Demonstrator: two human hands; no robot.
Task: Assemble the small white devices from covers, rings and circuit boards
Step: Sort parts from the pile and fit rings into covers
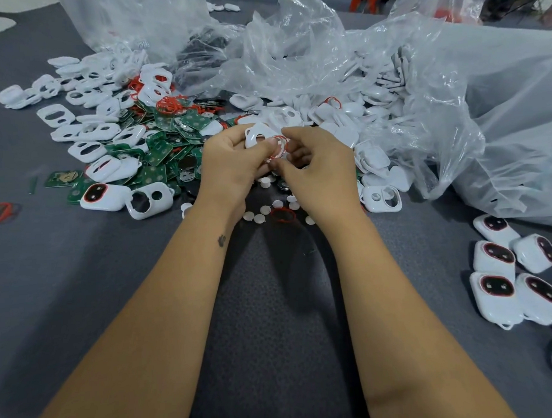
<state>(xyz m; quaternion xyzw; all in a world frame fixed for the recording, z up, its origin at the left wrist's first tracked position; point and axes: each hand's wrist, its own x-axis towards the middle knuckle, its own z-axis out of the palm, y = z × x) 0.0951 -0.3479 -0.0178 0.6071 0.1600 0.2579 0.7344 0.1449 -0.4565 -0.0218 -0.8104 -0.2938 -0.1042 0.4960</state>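
Boards (160, 150): green heap on the bench, left of the hands.
Left hand (232, 166): grip pinches a white cover (258, 135), held above the heap.
Ring (278, 146): red, at the cover's opening.
Right hand (317, 166): grip pinches the ring.
Advice: probably steady the cover, seat the ring evenly all round.
Devices (496, 282): finished ones, far right.

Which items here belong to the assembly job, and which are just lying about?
In use: white cover in left hand; red ring at right hand; green circuit boards; finished devices.
Lying about: plastic bags; small white discs.
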